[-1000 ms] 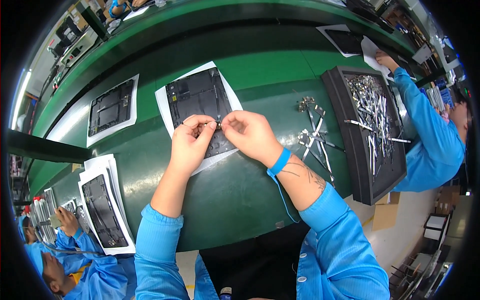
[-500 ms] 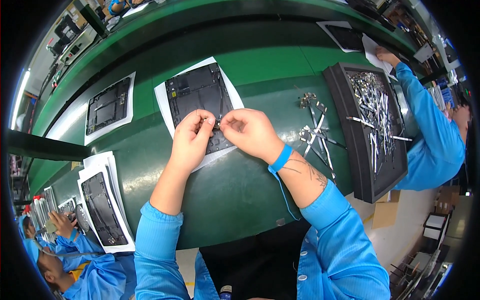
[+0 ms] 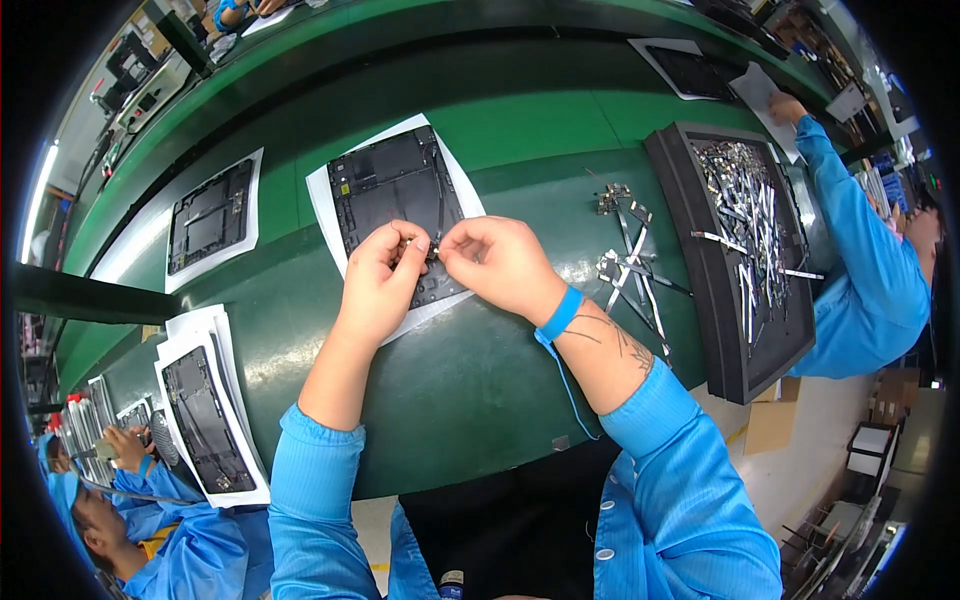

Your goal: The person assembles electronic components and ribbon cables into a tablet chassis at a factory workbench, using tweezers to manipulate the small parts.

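A small part, too tiny to identify, is pinched between the fingertips of the left hand and the right hand, both closed in a fine grip right over the lower edge of the dark panel. The panel lies flat on a white sheet on the green table. The part is best kept low against the panel and seated gently, with wrists braced on the table; loose metal strips right of the panel should be left undisturbed.
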The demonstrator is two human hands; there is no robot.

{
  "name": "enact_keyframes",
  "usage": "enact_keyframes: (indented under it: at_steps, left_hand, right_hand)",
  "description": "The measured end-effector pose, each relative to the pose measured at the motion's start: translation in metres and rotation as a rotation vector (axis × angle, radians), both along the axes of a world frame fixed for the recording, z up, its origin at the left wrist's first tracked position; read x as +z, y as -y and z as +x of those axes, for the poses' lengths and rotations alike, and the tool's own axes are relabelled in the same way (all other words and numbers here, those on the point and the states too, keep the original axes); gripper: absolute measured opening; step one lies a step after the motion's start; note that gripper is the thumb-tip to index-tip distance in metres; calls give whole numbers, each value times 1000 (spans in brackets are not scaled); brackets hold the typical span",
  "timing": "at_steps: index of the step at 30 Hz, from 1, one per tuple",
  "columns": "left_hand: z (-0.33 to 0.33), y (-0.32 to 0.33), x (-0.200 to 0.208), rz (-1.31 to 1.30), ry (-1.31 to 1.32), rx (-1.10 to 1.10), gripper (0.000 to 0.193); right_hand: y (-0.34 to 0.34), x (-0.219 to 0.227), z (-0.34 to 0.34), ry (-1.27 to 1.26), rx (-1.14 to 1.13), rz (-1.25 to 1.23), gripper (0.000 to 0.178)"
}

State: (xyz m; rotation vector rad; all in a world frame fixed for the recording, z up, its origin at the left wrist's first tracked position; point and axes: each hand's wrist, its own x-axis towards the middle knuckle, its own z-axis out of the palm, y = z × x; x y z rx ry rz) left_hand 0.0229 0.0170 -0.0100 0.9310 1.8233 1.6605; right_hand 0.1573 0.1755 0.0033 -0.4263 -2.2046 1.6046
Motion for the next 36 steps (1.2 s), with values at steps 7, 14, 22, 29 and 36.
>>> enact_keyframes:
  at_steps: [7,14,22,29,36]
  left_hand:
    - [-3,1,-3,20,25,15,9]
    - [-1,1,2,-17,50,18,11]
    - [-5,1,5,-41,89,8,13]
    - [-5,-1,-5,67,-76,-2,9]
    - [-11,3,5,39,-118,-91,10]
  right_hand:
    - [0,-4,-4,-16,-3,-21,11]
    - [-3,-1,1,54,19,-17,10]
    - [-5,-6,-1,6,24,-57,13]
    - [-14,-11,0,24,90,-101,11]
    - [-18,-9,-1,35,165,-221,12]
